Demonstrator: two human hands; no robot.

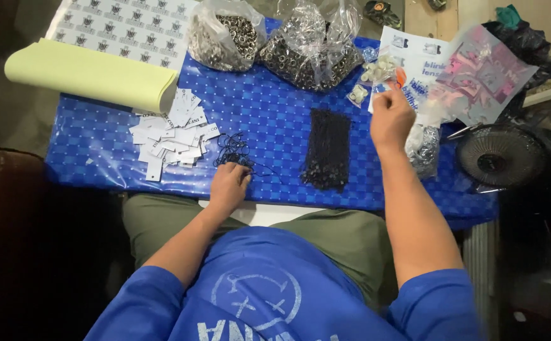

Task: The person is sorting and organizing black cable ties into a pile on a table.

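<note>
A table covered in blue checked cloth is seen from above, and the bundle of black strings lying near its middle is taken as the landmark. The left hand is rested on the cloth to the left of the bundle, near the table's front edge; its fingers are curled down onto a small loose tangle of black thread, though a firm grip cannot be made out. The right hand is raised to the right of the bundle, its fingers closed in a loose fist; whether anything is pinched in it cannot be told. Farther left of the bundle, beyond the tangle, a heap of small white tags is spread, with a pale yellow roll behind it. Behind the bundle, two clear bags of metal eyelets are stood. To the right, crumpled plastic packets and a small fan are placed.
</note>
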